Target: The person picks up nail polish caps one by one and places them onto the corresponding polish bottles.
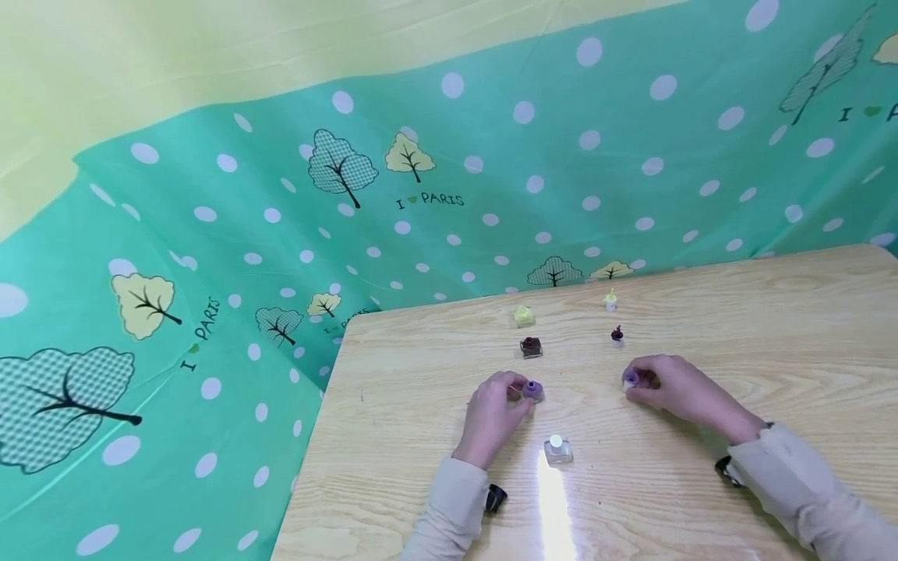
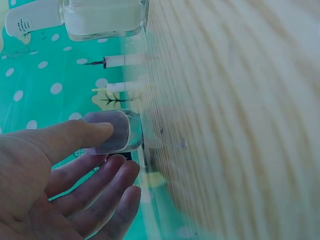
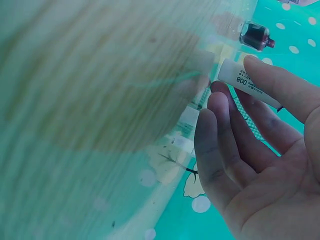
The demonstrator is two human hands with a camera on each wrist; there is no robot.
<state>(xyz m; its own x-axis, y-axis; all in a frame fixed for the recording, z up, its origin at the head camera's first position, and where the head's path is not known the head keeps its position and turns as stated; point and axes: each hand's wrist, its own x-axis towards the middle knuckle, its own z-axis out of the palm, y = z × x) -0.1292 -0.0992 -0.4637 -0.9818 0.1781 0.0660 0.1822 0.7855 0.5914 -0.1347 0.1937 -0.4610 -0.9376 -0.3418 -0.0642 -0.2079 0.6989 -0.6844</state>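
My left hand pinches an open purple nail polish bottle at its side, thumb against the glass in the left wrist view. The bottle stands upright on the table. To the right, my right hand holds a white nail polish cap between thumb and fingers, its end close to the tabletop. Purple polish colours the brush on that cap. Nearer the front stands a clear nail polish bottle with its white cap on.
Behind the left hand stand a dark red bottle and a yellow bottle, both uncapped. Their caps, one with a dark brush and one yellow, stand brush-up at the right. A green dotted curtain hangs behind the wooden table.
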